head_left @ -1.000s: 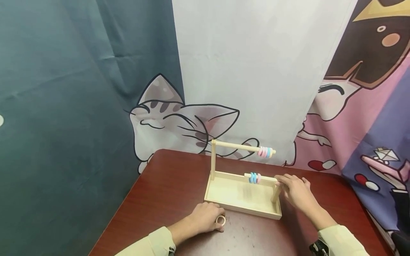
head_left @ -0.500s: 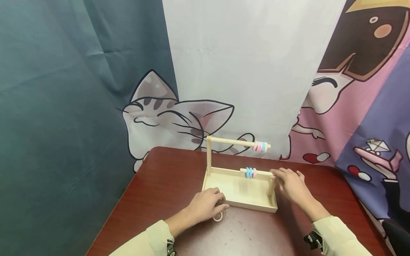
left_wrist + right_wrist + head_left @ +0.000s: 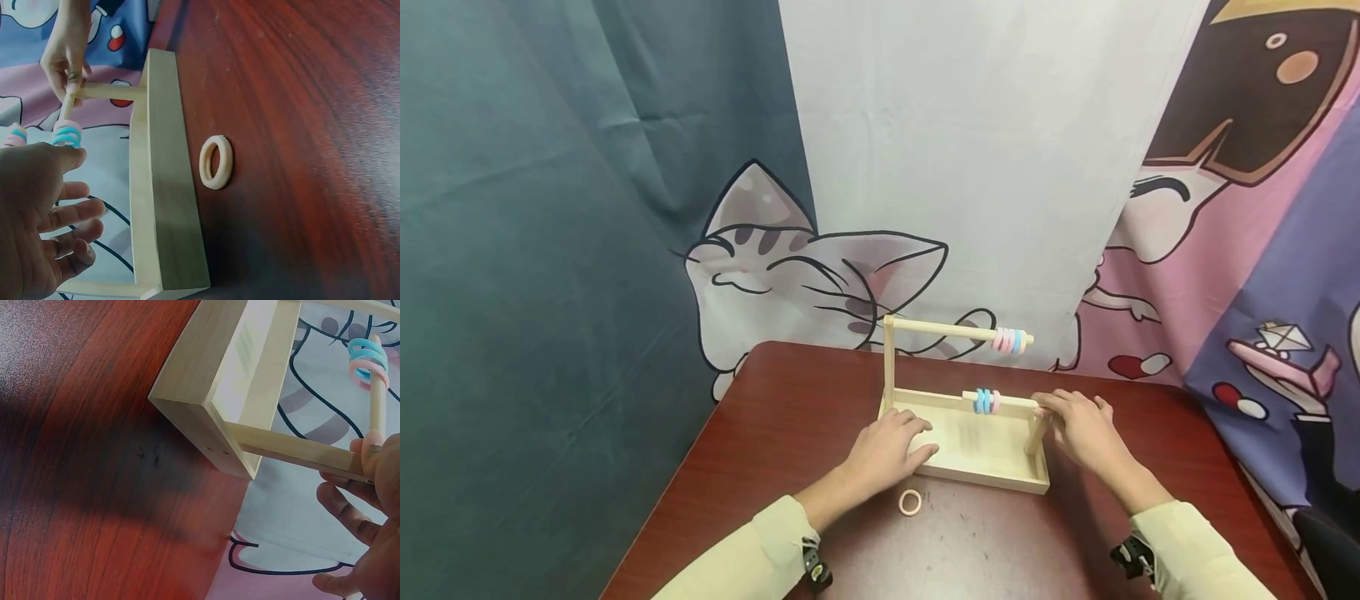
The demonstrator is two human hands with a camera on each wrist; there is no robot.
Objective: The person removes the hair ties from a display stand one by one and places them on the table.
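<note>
Left hand [image 3: 887, 446] loose-fingered and empty — right hand [image 3: 1082, 429] pinching the wooden rack [image 3: 985, 479] atop its short post [image 3: 1036, 437]; looks light, stiff, probably best steadied there.

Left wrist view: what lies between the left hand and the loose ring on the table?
In the left wrist view, the tray's near wall, then a narrow strip of tabletop, separates the left hand from the loose ring.
</note>
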